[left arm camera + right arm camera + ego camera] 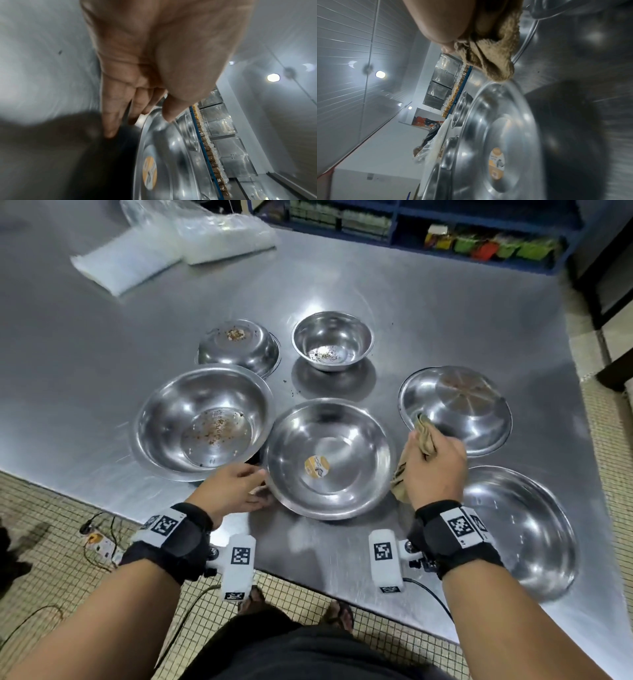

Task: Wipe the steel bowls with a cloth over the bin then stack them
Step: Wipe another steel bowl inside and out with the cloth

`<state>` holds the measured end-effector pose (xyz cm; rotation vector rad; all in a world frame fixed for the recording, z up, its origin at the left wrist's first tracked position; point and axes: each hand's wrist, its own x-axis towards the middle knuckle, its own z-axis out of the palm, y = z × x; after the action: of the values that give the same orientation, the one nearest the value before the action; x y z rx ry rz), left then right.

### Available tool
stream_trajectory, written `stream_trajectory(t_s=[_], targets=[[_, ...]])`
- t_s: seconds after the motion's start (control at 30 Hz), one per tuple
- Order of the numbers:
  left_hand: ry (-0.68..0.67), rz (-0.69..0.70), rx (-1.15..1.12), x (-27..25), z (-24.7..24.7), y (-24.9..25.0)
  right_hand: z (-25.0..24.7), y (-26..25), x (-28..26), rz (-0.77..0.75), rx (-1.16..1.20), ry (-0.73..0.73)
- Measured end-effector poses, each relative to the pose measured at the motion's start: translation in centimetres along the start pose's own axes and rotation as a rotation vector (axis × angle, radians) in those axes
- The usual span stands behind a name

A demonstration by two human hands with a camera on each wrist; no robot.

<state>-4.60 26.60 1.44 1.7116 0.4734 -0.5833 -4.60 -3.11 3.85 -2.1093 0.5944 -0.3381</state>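
A steel bowl with a yellow sticker [329, 460] sits upright near the table's front edge. My left hand [260, 486] grips its left rim: in the left wrist view the thumb [169, 115] lies on the rim of this bowl [173, 155], with the fingers below and outside it. My right hand [433, 465] hovers just right of the bowl and clutches a bunched tan cloth [423, 436], which fills the top of the right wrist view [494, 56]. No bin shows in any view.
Other steel bowls ring it: a large one with crumbs [202, 422], an upturned one [238, 349], a small crumbed one [332, 340], an upturned one at right [455, 409], and one at near right [520, 529]. Plastic bags [171, 244] lie at the back left. Cables trail on the floor [99, 542].
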Motion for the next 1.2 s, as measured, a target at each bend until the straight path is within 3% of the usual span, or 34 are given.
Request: stream_trajectory(t_s=[0.1, 0.2, 0.4, 0.5, 0.67, 0.87, 1.03, 1.2], targets=[[0.000, -0.034, 0.152, -0.3, -2.7, 1.2, 1.1, -1.9, -0.9, -0.020, 0.033, -0.046], [0.026, -0.010, 0.166, -0.5, -5.9, 2.6, 3.5, -3.7, -1.9, -0.058, 0.066, -0.083], [0.432, 0.272, 0.157, 2.6, -14.5, 2.7, 10.3, -8.5, -4.4, -0.072, 0.088, -0.154], [0.564, 0.279, 0.156, 5.4, -19.3, 1.7, 13.8, -10.7, -6.1, -0.057, 0.026, -0.187], [0.290, 0.099, 0.113, 9.4, -23.2, 0.8, 18.6, -12.3, -8.3, 0.012, 0.047, -0.121], [0.072, 0.087, 0.035, 10.6, -22.6, 0.3, 20.5, -12.3, -9.7, 0.092, 0.024, -0.056], [0.014, 0.086, -0.133, 10.9, -22.6, -0.6, 21.0, -12.4, -10.2, 0.121, 0.052, -0.044], [0.035, 0.142, -0.227, 9.9, -23.7, 1.7, 20.3, -12.1, -10.8, 0.104, 0.211, -0.012]])
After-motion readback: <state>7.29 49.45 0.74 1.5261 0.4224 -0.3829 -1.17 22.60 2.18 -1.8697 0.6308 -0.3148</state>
